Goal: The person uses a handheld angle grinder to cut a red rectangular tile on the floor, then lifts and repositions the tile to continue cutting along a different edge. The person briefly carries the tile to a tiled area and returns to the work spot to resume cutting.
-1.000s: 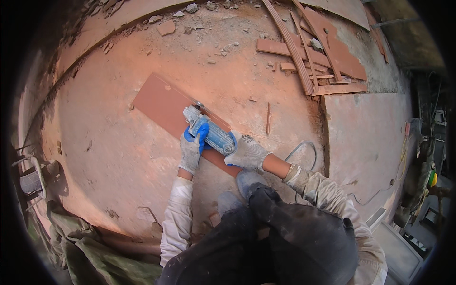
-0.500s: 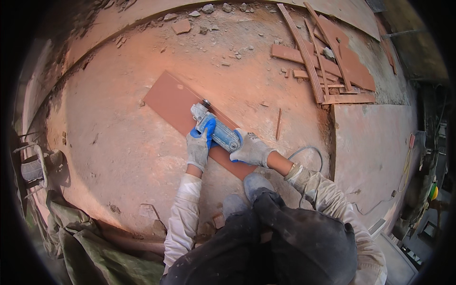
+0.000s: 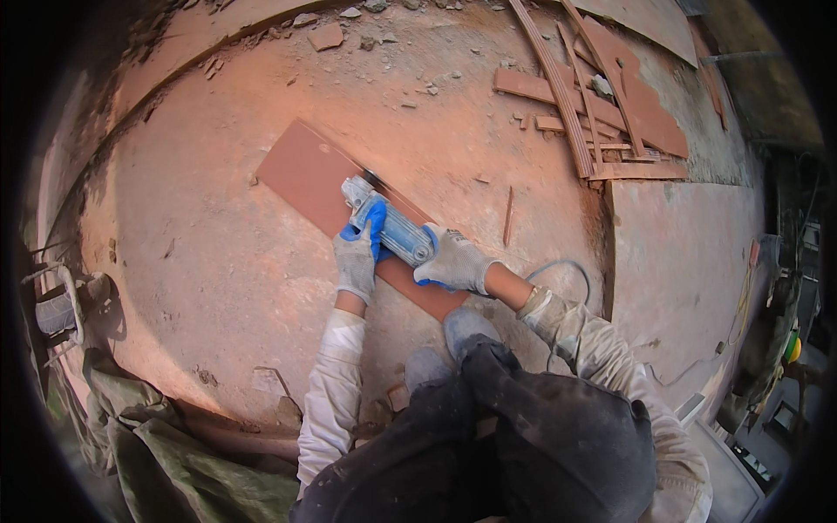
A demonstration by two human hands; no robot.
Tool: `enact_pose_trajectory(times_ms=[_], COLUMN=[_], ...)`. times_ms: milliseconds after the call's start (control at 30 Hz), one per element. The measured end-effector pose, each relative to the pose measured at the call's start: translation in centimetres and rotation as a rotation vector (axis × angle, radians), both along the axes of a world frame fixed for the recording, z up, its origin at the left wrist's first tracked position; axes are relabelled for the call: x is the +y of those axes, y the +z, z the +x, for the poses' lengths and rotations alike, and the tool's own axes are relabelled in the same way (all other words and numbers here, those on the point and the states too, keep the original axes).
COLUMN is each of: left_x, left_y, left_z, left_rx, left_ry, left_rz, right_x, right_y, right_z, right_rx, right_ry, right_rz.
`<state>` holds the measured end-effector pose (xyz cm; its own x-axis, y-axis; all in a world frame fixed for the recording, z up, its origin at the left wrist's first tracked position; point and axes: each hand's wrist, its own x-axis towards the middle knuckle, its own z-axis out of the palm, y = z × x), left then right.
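A dusty blue angle grinder (image 3: 403, 237) is gripped in both my gloved hands above a long reddish-brown tile (image 3: 301, 170). My left hand (image 3: 358, 250), in a grey glove with blue palm, is closed round the front of the grinder near its metal head. Round the rear of the body my right hand (image 3: 459, 261) is closed, in a matching glove. The small dark disc (image 3: 372, 177) sits at the tile's far long edge, where a thin strip runs alongside. My shoe (image 3: 471, 329) rests at the tile's near end.
Cut tile strips and broken slabs (image 3: 641, 113) are piled at the far right. A thin offcut (image 3: 508, 216) lies right of the tile. The power cord (image 3: 571, 266) loops beside my right forearm. Rubble (image 3: 327, 37) lines the far side; a green tarp (image 3: 187, 462) lies near left.
The grinder and both hands have shifted slightly left and away from me along the tile's far edge. The whole view has also tilted a little. Both hands keep their grip.
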<state>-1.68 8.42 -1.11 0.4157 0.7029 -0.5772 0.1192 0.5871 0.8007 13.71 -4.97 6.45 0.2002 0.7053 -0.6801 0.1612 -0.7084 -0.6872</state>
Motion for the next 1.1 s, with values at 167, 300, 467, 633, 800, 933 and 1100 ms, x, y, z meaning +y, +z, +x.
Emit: enact_pose_trajectory(times_ms=[167, 300, 467, 633, 800, 933, 1100], left_x=[0.2, 0.3, 1.3, 1.2, 1.2, 1.2, 0.8], left_y=[0.0, -0.1, 0.0, 0.6, -0.3, -1.5, -1.0], left_z=[-0.1, -0.2, -0.1, -0.3, -0.6, -1.0, -0.7], left_rx=[0.031, 0.021, 0.262, 0.220, 0.194, 0.252, 0.206], left_ry=[-0.040, -0.023, -0.175, -0.182, -0.167, -0.235, -0.215], left_rz=[0.012, 0.000, 0.302, 0.215, 0.113, 0.322, 0.302], right_x=[0.0, 0.0, 0.0, 0.0, -0.2, -0.5, -0.8], right_y=[0.2, 0.0, -0.3, -0.2, -0.5, -1.0, -1.1], right_z=[-0.1, -0.5, -0.3, -0.2, -0.2, -0.4, -0.5], right_rx=[0.083, -0.028, -0.015, -0.046, 0.015, -0.029, 0.013], right_ry=[-0.041, -0.037, -0.010, 0.017, 0.003, 0.007, -0.035], right_rz=[-0.084, 0.001, -0.011, -0.024, -0.060, -0.013, -0.036])
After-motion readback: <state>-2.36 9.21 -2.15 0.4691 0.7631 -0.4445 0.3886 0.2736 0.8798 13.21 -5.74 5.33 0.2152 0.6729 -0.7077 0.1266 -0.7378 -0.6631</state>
